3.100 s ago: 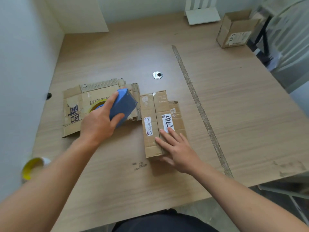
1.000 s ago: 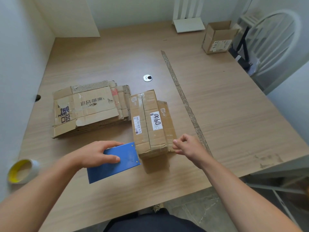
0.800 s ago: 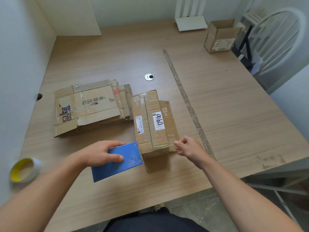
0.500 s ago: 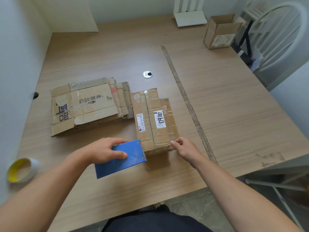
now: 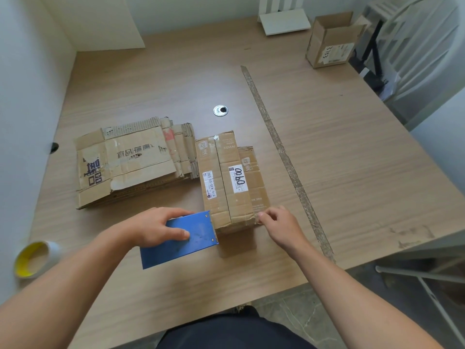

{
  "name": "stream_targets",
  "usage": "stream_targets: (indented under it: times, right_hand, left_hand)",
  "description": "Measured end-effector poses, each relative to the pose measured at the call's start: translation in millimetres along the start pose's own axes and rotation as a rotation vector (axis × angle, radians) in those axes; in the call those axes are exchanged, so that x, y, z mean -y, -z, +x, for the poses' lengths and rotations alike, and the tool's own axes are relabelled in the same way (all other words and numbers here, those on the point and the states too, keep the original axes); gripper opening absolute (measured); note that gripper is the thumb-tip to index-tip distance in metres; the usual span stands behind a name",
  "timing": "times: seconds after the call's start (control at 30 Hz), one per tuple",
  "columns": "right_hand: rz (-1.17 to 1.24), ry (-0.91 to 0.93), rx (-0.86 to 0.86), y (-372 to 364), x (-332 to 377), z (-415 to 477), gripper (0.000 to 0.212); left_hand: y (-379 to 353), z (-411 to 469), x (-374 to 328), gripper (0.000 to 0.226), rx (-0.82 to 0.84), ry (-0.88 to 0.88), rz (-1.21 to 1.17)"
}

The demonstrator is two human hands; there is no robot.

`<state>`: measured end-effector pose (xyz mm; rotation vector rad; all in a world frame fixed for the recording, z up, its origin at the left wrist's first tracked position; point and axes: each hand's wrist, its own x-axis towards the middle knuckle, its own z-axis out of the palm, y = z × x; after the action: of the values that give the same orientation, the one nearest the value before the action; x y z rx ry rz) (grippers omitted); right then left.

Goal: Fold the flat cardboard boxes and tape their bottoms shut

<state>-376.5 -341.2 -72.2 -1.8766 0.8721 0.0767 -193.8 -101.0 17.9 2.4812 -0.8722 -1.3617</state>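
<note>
Taping the bottom seam. The left hand (image 5: 153, 229), which held the dispenser (image 5: 186, 245) over the flat stack (image 5: 130, 165) three seconds ago, now grips it against the near end of the folded box (image 5: 231, 177), mid-table (image 5: 339, 159). The right hand (image 5: 279, 227), formerly flat on the box, pinches its near right corner, probably anchoring the tape's free end, though no tape is discernible. Taping appears about to begin.
</note>
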Motion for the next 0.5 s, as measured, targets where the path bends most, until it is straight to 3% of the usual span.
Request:
stream_targets:
  times: [0.23,0.5]
  right_hand:
    - [0.222,-0.051,0.094,3.1,5.2,-5.7,0.033]
    - [0.065,0.026,0.018,-9.3,0.8,2.8,0.023]
  left_hand:
    - [3.4,3.0,0.0,0.054,0.015,0.005,0.038]
    - [5.3,6.3,-2.8,0.05,0.016,-0.017,0.03]
